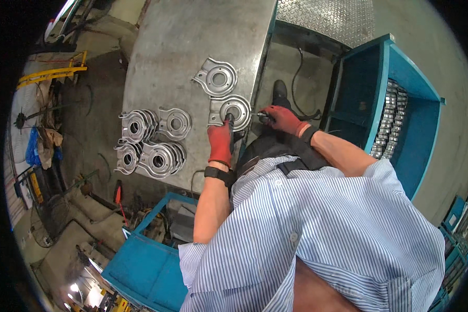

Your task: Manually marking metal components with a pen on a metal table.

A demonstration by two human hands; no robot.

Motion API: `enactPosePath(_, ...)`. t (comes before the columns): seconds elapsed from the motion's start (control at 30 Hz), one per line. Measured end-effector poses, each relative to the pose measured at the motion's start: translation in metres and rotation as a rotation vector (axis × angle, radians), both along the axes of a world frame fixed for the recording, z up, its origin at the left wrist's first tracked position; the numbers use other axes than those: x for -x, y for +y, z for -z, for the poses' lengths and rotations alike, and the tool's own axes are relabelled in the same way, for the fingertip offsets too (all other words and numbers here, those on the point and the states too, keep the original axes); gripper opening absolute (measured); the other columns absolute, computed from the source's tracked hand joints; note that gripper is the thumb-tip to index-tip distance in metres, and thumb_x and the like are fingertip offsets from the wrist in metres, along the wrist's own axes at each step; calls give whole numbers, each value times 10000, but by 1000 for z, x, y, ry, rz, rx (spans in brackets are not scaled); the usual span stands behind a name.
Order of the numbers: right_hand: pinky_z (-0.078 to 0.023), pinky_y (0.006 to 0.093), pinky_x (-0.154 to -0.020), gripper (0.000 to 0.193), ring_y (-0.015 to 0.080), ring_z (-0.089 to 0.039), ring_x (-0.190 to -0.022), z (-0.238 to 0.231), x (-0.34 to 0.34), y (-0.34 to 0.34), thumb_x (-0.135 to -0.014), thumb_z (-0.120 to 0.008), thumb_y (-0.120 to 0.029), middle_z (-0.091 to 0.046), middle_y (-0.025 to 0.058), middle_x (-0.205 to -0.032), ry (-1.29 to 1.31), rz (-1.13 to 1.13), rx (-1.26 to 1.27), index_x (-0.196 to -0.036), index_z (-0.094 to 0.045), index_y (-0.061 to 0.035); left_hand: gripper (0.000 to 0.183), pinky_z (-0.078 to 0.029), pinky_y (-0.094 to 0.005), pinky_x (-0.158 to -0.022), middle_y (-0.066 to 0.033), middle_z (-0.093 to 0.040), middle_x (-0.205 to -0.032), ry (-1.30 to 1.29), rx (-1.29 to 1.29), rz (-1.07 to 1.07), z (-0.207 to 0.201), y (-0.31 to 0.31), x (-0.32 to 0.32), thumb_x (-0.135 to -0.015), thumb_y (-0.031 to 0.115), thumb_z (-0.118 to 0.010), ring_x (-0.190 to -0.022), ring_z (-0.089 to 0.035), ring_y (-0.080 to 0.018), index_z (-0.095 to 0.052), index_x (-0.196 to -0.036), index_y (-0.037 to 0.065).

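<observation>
A round stamped metal bracket [244,108] with a central hole lies at the table's right edge. My left hand [221,143], in a red glove with dark fingertips, is closed on its near side, fingers at the hole. My right hand [284,119], gloved alike, is wrapped around a small dark handheld tool [265,118] with a thin metal tip. That tip points at the bracket's right rim; whether it touches I cannot tell. Just beyond lies a second bracket [228,71] of the same shape.
More brackets [160,158] sit in overlapping stacks on the left of the steel table [192,31], with a single one [174,124] beside them. To my right stands a blue metal bin [418,135] holding rows of metal parts [390,119]. A blue frame [145,262] stands at the near left.
</observation>
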State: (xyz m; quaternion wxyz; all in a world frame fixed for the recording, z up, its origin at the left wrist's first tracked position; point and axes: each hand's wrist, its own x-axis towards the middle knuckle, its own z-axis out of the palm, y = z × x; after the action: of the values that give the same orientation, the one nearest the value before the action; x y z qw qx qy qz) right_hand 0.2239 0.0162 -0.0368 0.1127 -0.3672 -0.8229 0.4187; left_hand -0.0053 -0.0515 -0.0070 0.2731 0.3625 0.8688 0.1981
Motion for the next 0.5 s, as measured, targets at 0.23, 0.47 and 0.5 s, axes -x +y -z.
enactPosePath(0.23, -450, 390, -877, 441, 330, -558, -1022, 2, 1, 0, -729, -655, -125, -600, 147, -1064, -8, 4, 20, -1156, -547, -95, 492, -428, -486, -607, -302, -593, -687, -15, 15, 45, -21, 3, -4, -778, 365, -680, -682, -593, -446, -591, -706, -113)
enactPosePath(0.47, -454, 401, -865, 470, 334, -563, -1007, -2, 2, -1, -712, -669, -129, -597, 153, -1057, -28, 23, 7, -1162, -541, -93, 502, -438, -475, -604, -302, -598, -703, -8, -38, 5, -16, 2, -6, -767, 364, -688, -708, -597, -451, -588, -716, -126)
enactPosePath(0.5, -459, 407, -851, 469, 338, -566, -993, -3, 1, -2, -709, -664, -131, -596, 154, -1046, -22, 20, -7, -1160, -539, -94, 509, -438, -476, -608, -304, -599, -713, 9, -41, 16, -8, 0, -5, -763, 369, -692, -718, -598, -452, -587, -716, -127)
